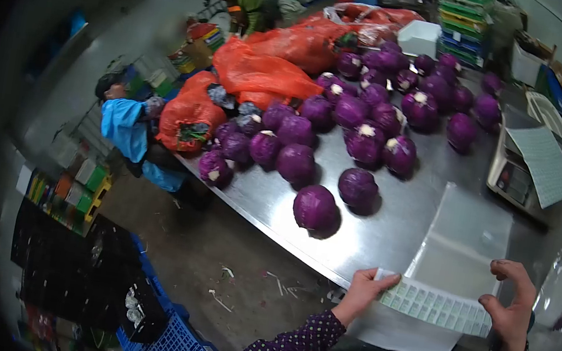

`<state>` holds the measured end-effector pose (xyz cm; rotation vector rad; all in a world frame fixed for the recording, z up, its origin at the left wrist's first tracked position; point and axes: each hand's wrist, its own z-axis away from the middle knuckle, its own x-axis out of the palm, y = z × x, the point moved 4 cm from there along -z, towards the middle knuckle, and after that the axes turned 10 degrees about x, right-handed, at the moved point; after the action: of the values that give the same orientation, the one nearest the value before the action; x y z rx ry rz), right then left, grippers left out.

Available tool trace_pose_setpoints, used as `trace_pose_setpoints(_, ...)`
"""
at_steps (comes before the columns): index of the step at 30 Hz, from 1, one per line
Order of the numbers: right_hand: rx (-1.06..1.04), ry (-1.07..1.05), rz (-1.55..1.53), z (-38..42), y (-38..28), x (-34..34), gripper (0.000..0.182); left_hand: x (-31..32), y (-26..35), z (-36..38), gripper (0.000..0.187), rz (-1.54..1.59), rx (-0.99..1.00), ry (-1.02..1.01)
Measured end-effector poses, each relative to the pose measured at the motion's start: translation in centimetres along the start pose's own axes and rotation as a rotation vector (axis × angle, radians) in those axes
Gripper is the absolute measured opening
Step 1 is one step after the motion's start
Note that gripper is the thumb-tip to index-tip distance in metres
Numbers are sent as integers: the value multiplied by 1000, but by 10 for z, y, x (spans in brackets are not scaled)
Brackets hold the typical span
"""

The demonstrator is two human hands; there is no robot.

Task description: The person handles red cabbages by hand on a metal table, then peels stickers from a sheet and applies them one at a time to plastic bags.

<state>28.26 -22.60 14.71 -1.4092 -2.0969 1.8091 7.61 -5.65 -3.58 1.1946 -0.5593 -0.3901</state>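
My left hand (370, 292) pinches the left end of a strip of small green-and-white labels (436, 306) at the table's near edge. At the strip's right end, my right hand (513, 305) is raised with thumb and forefinger apart and nothing between them. Beyond the strip lies a clear plastic sheet or bag (465, 237) on the metal table. White backing paper (406, 333) hangs below the labels. Many purple cabbages (315, 208) spread over the table to the left and further back.
Red mesh sacks (263, 72) line the table's far left side. A scale (514, 176) with a label sheet (546, 166) on it stands at the right. Blue crates (178, 348) are on the floor at lower left. A person in blue (124, 126) is beyond the table's left end.
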Motion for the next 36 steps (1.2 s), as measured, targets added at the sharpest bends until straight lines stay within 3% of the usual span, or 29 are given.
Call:
trace_pose_setpoints(2,140,143,125,23,32,-17,39,1,-2,1,25,-97,3,30)
trace_pose_setpoints(4,364,247,260,54,90,-42,36,-23,-29,-10,33,-428,10,115)
trace_pose_setpoints(5,359,281,361,73,125,-53,38,-20,-24,-5,32,-456,26,253)
trace_pose_setpoints(6,355,278,522,98,155,-64,42,7,19,11,31,-310,-50,153)
trace_pose_setpoints(7,382,319,640,126,185,-71,43,4,11,10,25,-319,-24,116)
trace_pose_setpoints(9,488,220,810,154,205,-78,43,16,-6,6,13,-8,73,49)
trace_pose_setpoints(15,669,83,970,180,240,-60,31,37,-7,-1,12,25,84,-23)
trace_pose_setpoints(18,528,307,645,149,194,-72,34,39,0,-3,11,-33,70,-14)
trace_pose_setpoints(19,533,290,635,133,165,-70,34,40,1,-4,11,-65,76,-14)
trace_pose_setpoints(21,417,124,137,106,110,-55,39,38,1,-2,11,-108,75,-23)
trace_pose_setpoints(22,419,125,134,99,97,-50,39,39,-1,-4,11,-94,85,-18)
trace_pose_setpoints(23,439,-55,134,94,89,-37,40,39,-1,-4,11,-80,94,-12)
trace_pose_setpoints(24,457,-237,131,94,86,-27,42,40,0,-4,11,-85,93,-10)
trace_pose_setpoints(32,674,-332,-177,85,110,-24,33,25,3,4,10,-98,93,-111)
trace_pose_setpoints(36,753,-343,-283,85,113,-17,25,13,0,8,11,-68,123,-22)
